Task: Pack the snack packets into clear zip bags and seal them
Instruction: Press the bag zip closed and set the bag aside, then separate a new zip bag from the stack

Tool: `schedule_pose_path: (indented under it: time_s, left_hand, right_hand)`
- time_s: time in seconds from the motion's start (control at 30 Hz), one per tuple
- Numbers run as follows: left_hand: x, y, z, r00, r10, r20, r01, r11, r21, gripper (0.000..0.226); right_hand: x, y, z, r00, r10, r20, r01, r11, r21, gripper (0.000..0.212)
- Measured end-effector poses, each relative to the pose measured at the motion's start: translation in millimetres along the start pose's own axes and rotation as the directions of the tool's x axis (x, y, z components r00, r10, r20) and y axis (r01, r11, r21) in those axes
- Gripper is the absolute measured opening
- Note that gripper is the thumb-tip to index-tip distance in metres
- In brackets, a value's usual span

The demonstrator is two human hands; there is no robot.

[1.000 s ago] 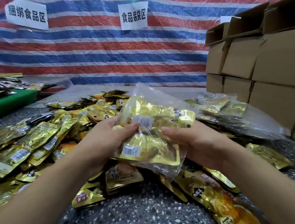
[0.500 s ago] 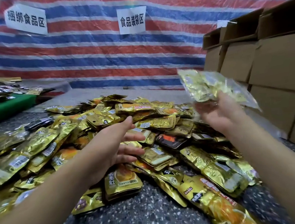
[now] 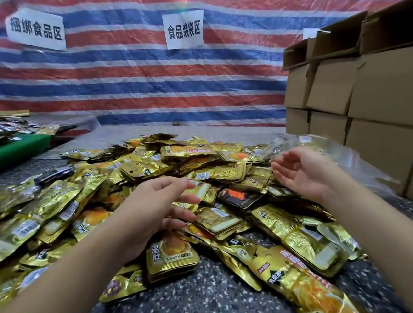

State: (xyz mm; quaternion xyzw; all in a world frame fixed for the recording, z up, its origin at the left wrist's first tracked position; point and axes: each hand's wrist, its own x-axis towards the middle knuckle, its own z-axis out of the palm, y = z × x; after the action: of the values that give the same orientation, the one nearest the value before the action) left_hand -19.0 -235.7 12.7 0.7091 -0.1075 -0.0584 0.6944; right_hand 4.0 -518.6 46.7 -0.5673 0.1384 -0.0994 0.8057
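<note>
A: Start with the hands. What are they doing?

B: Both hold nothing. The left hand [image 3: 155, 205] hovers over the near middle of the heap, fingers loosely spread and a little bent, not touching any packet that I can make out. The right hand [image 3: 301, 170] is palm-up to the right, fingers relaxed and apart, just in front of a crumpled patch of clear plastic [image 3: 350, 161].

A: And the snack packets?

B: A broad pile of gold foil snack packets [image 3: 133, 187] covers the speckled tabletop [image 3: 200, 299], from the near edge out to the middle and far to the left. A small neat stack of packets [image 3: 218, 221] lies just right of the left hand. The clear plastic on the right, beside the cardboard boxes [image 3: 370, 97], looks like zip bags, but it is too blurred to say whether they are filled or sealed.

A: How would the packets handle?

B: Light, I'd judge, and flat. The foil is glossy, so probably slick; a loose fan could slide apart. Pinching several together across their flat faces near the middle, thumb on top, should keep them squared. The bag film looks thin and floppy; it likely needs one hand holding the mouth open.
</note>
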Motion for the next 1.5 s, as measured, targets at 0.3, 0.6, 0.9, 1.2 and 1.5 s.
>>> schedule_pose_path:
  time_s: [0.3, 0.6, 0.9, 1.2, 1.5]
  left_hand:
    - [0.2, 1.6, -2.8, 0.987, 0.094, -0.130, -0.081, 0.992, 0.102, 0.051]
    - [2.9, 1.1, -1.2, 0.981, 0.142, -0.133, -0.118, 0.978, 0.174, 0.048]
    - [-0.6, 30.2, -32.8, 0.798, 0.574, -0.183, -0.170, 0.506, 0.846, 0.055]
    - [-6.2, 22.8, -195.8, 0.672, 0.488, -0.557, 0.504, 0.251, 0.827, 0.036]
    - [-26.7, -34.7, -268.4, 0.692, 0.151, -0.706, 0.701, 0.097, 0.707, 0.026]
  right_hand:
    - [-50.2, 16.9, 38.8, 0.962, -0.066, 0.263, 0.129, 0.965, -0.228, 0.045]
    - [-77.9, 61.3, 48.4, 0.847, -0.269, 0.458, 0.494, 0.717, -0.492, 0.049]
    - [-90.9, 67.5, 53.6, 0.798, -0.255, 0.546, 0.559, 0.651, -0.513, 0.053]
    - [-93.1, 71.5, 57.2, 0.766, -0.258, 0.589, 0.610, 0.582, -0.538, 0.052]
    - [-95.9, 74.3, 57.2, 0.755, -0.235, 0.612, 0.623, 0.546, -0.559, 0.054]
